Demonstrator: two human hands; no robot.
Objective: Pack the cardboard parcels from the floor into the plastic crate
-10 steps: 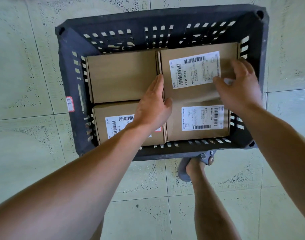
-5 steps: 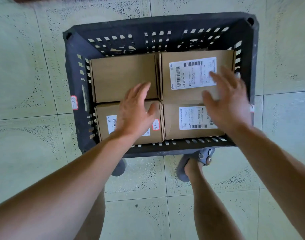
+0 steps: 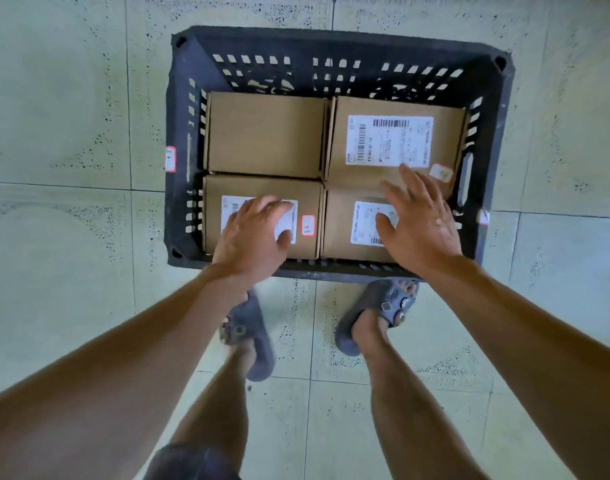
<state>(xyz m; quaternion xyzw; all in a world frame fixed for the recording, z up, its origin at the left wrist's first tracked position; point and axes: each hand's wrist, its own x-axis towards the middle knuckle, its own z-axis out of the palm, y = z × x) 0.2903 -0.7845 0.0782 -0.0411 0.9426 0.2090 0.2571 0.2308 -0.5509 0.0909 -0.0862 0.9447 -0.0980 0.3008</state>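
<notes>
A dark slotted plastic crate (image 3: 179, 140) stands on the tiled floor and holds several cardboard parcels packed side by side. The far-left parcel (image 3: 265, 133) is plain brown. The far-right parcel (image 3: 393, 109) carries a white barcode label. My left hand (image 3: 251, 237) hovers with fingers apart over the near-left parcel (image 3: 213, 216) and covers part of its label. My right hand (image 3: 417, 220) is spread over the near-right parcel (image 3: 341, 220). Neither hand holds anything.
Pale green floor tiles (image 3: 71, 237) surround the crate on all sides. My feet in grey sandals (image 3: 383, 310) stand just in front of the crate's near wall. A small red-edged sticker (image 3: 171, 159) sits on the crate's left rim.
Both hands have drawn back toward me from the far parcels to above the near ones. The view has shifted, so the crate sits further right and my feet show more.
</notes>
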